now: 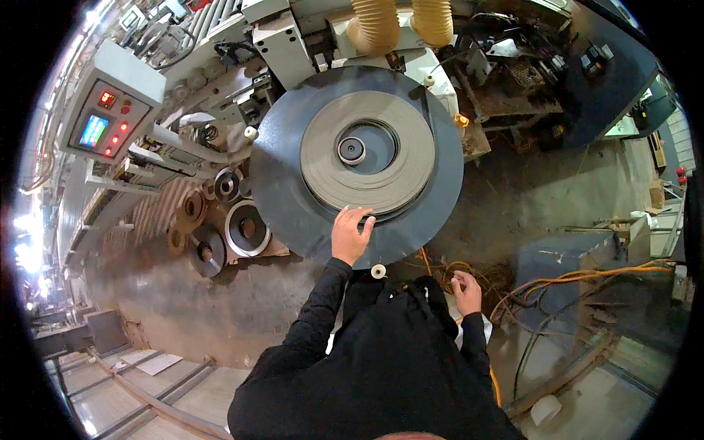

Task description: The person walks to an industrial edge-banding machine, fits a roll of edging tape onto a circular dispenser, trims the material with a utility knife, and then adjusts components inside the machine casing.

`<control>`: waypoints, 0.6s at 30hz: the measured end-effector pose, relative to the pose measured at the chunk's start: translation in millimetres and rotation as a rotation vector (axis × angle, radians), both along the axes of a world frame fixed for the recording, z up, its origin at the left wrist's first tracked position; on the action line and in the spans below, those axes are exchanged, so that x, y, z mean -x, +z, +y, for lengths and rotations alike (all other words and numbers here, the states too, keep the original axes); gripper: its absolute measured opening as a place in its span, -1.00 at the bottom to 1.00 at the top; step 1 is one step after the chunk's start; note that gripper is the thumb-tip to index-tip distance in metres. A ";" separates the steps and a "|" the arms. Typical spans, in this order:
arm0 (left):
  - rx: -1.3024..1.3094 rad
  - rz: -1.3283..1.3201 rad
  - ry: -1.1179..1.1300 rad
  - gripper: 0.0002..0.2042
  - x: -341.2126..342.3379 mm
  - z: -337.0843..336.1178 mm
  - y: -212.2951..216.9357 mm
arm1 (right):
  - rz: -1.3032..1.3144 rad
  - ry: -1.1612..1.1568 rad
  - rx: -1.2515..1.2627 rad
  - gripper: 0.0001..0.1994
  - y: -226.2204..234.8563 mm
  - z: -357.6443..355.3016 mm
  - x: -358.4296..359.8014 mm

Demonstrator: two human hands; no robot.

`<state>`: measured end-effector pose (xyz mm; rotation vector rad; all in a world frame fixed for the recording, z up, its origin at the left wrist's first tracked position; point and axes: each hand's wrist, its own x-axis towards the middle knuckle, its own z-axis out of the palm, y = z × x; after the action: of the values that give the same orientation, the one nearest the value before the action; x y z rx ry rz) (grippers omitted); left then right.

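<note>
There is one large dark round disc, lying flat on a machine, and on it one coil of grey band, wound in many loose turns around one small round hub in the middle. At 12 o'clock from the disc, two tan ribbed hoses come down side by side. At 9 o'clock from the disc stands one control panel with a small lit screen and red lamps. Below it, at about 8 o'clock from the disc, some smaller rolls of band lie together near the floor; I count about five, but some are partly hidden.

The left hand reaches forward from a black sleeve and lies palm down on the disc at its 6 o'clock edge. Its fingers are a little spread, and their tips touch the outer turns of the coil. The right hand is low, close to the body, at 4 o'clock from the disc, above orange cables on the floor. Its fingers are curled, but I cannot tell if they hold something.
</note>
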<state>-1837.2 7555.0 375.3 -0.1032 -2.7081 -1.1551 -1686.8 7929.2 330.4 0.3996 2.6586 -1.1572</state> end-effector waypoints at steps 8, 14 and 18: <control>0.012 -0.122 0.190 -0.72 -14.1 -41.6 -18.0 | 0.007 0.189 -0.012 -0.65 18.8 -0.9 77.7; 0.012 -0.193 0.267 -0.71 -6.6 -20.8 -0.8 | 0.032 0.247 0.012 -0.68 10.6 36.7 152.7; 0.078 -0.189 0.290 -0.69 14.6 15.2 12.6 | 0.045 0.236 0.015 -0.72 -6.9 83.8 230.6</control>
<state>-1851.8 7570.3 387.9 0.3942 -2.8057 -1.0190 -1917.5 8013.1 323.5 0.0544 2.6454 -1.1233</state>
